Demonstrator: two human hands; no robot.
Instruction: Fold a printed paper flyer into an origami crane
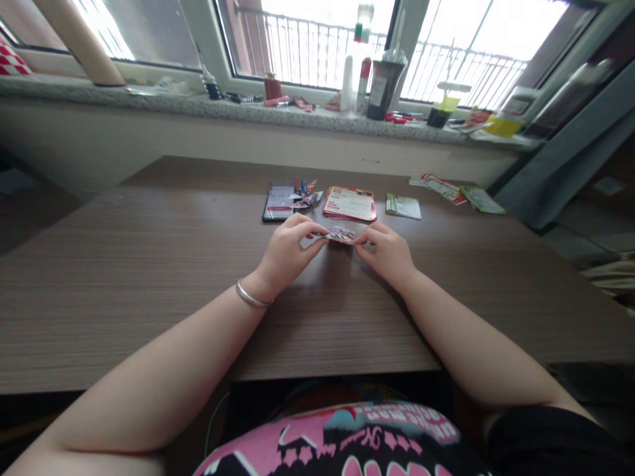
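My left hand (286, 251) and my right hand (387, 251) meet over the middle of the wooden table (149, 264). Both pinch a small folded piece of printed paper (340, 234), red, white and blue, held between the fingertips just above the tabletop. The left hand grips its left end, the right hand its right end. A silver bangle (251, 295) circles my left wrist. Behind the hands lie a phone (278, 202), a finished folded paper crane (306, 194) and a stack of red-and-white leaflets (350, 203).
More leaflets lie at the back right: a green-white one (403, 206) and loose ones (456, 192) near the edge. The stone windowsill (248, 111) holds bottles, a dark drink cup (383, 86) and small clutter. A cardboard tube (82, 43) leans at far left.
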